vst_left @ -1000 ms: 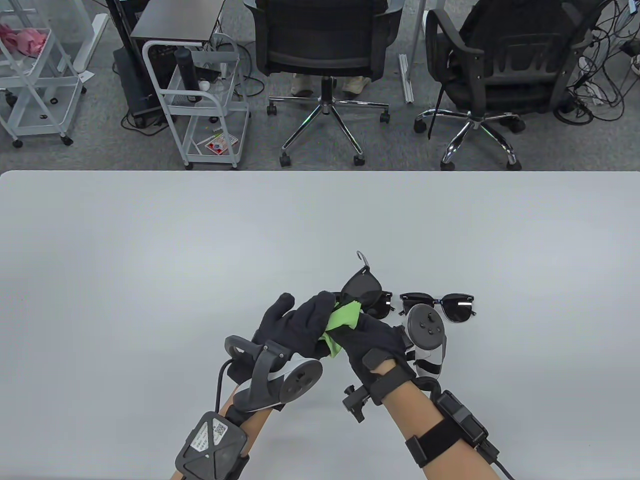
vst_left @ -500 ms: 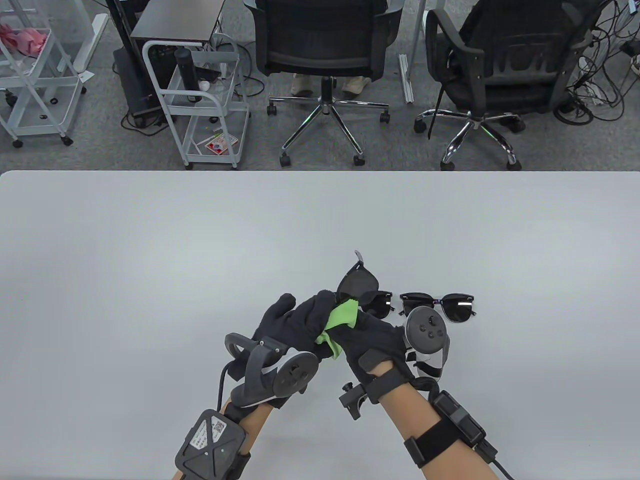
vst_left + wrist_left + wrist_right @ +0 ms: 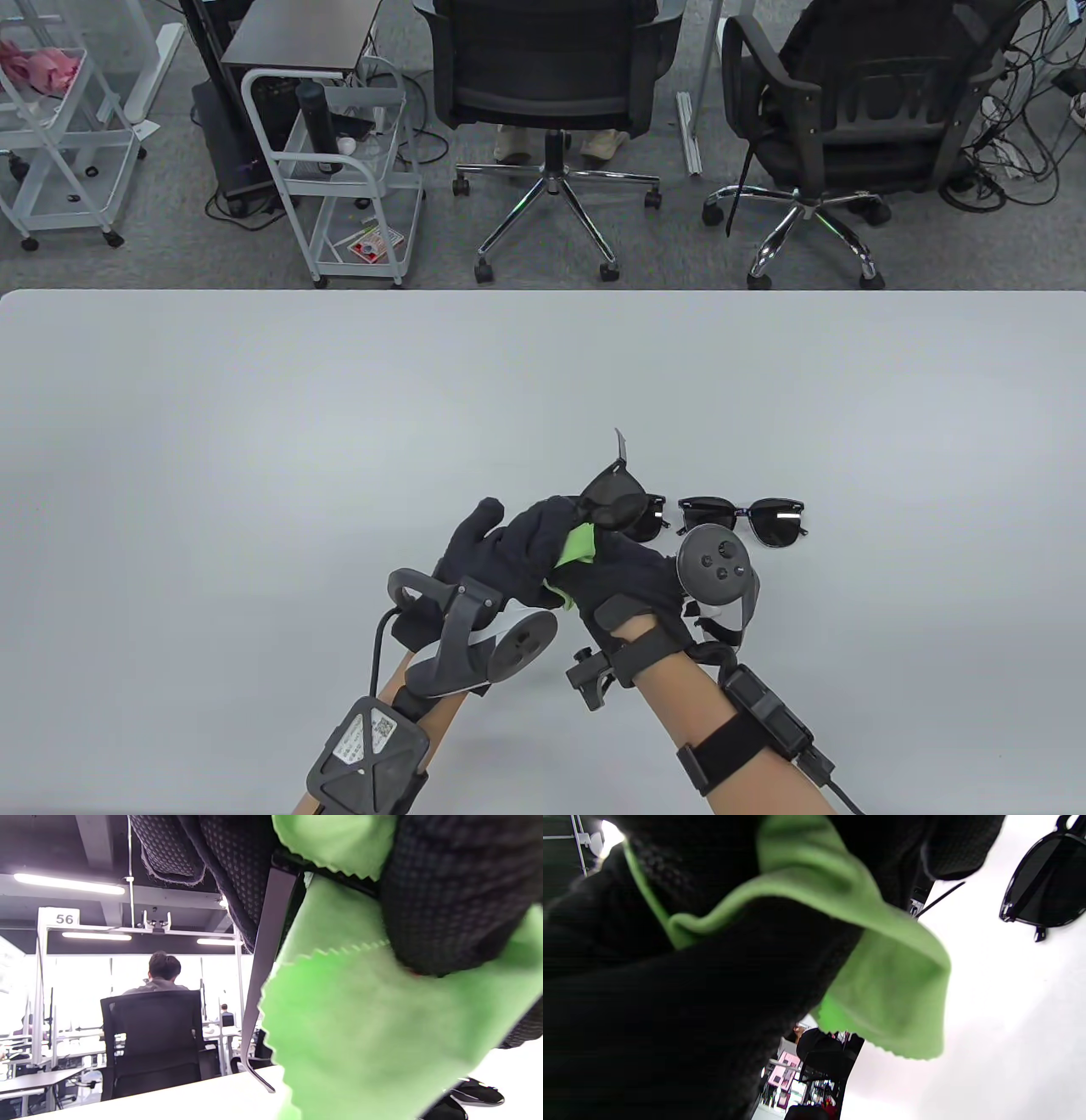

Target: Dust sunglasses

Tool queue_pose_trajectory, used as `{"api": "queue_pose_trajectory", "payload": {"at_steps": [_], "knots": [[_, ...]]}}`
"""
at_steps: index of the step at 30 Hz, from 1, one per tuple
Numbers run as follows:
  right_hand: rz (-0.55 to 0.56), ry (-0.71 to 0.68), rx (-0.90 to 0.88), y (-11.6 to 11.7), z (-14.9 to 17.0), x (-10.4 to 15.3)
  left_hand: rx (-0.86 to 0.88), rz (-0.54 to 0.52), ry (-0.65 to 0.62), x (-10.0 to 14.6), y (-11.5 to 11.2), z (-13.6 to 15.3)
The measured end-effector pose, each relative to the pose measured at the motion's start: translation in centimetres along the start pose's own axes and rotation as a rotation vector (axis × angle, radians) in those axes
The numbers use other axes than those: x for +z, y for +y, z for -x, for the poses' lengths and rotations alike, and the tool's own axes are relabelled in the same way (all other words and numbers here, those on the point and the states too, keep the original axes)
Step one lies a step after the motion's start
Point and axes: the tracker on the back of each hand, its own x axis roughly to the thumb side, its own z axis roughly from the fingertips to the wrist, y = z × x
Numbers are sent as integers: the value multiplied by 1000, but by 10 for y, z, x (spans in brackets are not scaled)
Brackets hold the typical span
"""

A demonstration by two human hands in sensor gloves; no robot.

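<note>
My left hand (image 3: 519, 542) grips a black pair of sunglasses (image 3: 612, 499) just above the table, one dark lens tilted up and a temple arm (image 3: 620, 444) pointing away. My right hand (image 3: 618, 567) pinches a green cloth (image 3: 580, 547) against the frame, right beside the left fingers. In the left wrist view the green cloth (image 3: 360, 1027) hangs over a grey temple arm (image 3: 264, 984). The green cloth (image 3: 882, 976) droops from the glove in the right wrist view. A second pair of sunglasses (image 3: 751, 516) lies flat on the table to the right.
Another dark lens (image 3: 652, 519) shows just right of the held pair; whether it belongs to that pair I cannot tell. The grey table (image 3: 254, 441) ends at a far edge, with two office chairs (image 3: 551, 76) and white carts (image 3: 339, 170) behind it.
The right hand has slid slightly left and nearer with the cloth, so less green shows. The held sunglasses have tipped a little; the pair on the table has stayed put.
</note>
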Motion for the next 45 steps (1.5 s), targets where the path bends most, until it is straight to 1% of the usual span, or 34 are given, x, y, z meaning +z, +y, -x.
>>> {"api": "queue_pose_trajectory", "payload": {"at_steps": [2, 4, 5, 6, 7, 8, 9, 11, 12, 14, 16, 17, 20, 23, 24, 25, 27, 28, 29, 31, 32, 35, 37, 40, 43, 44, 45], "knots": [[-80, -11, -30, 4, 0, -2, -27, -6, 23, 0, 1, 1], [-147, -11, -76, 8, 0, -3, -48, 18, 58, -1, 1, 3], [-185, -2, -84, 9, -1, -4, -43, 52, 83, -2, -1, 6], [-218, 6, -73, 9, -1, -4, -22, 116, 104, -4, -3, 9], [-223, -4, -38, 7, -2, -3, 45, 176, 125, -4, -6, 14], [-203, -17, 5, 4, -4, -3, 86, 164, 144, -3, -9, 16], [-165, -36, 67, -2, -8, -2, 88, 172, 166, -4, -10, 20], [-109, -64, 123, -11, -13, -2, 53, 174, 184, -3, -10, 28], [-111, -86, 132, -17, -16, -1, 41, 165, 199, -2, -10, 33], [-111, -123, 95, -29, -21, -2, 42, 172, 233, -2, -9, 43], [-65, -178, 26, -43, -29, -2, 71, 209, 248, -1, -12, 52], [-28, -206, -6, -51, -35, -1, 77, 224, 269, 0, -14, 58], [85, -289, -60, -70, -47, 3, 80, 243, 275, 0, -17, 66], [264, -349, -71, -88, -55, 13, 73, 261, 268, 0, -19, 71], [289, -378, -52, -92, -57, 14, 75, 266, 232, 0, -20, 70], [286, -394, -37, -93, -58, 14, 80, 273, 205, 0, -20, 70], [226, -431, 59, -90, -61, 13, 65, 254, 186, 1, -20, 67], [150, -451, 111, -86, -63, 10, 61, 243, 168, 0, -18, 65], [28, -480, 155, -79, -66, 6, 59, 235, 152, 0, -17, 64], [-115, -493, 218, -65, -70, 4, 64, 228, 133, 0, -16, 62], [-155, -495, 257, -59, -72, 5, 61, 221, 123, 1, -15, 61], [-230, -515, 422, -43, -76, 6, 70, 210, 68, 1, -13, 57], [-267, -517, 469, -38, -77, 7, 82, 205, 44, 1, -12, 54], [-303, -503, 450, -36, -78, 7, 51, 196, 12, 1, -10, 50], [-398, -472, 424, -35, -77, 4, 21, 194, -14, 1, -10, 46], [-449, -455, 419, -33, -76, 4, 3, 195, -22, 1, -10, 44], [-468, -454, 414, -31, -76, 4, -17, 193, -30, 2, -10, 42]]}}
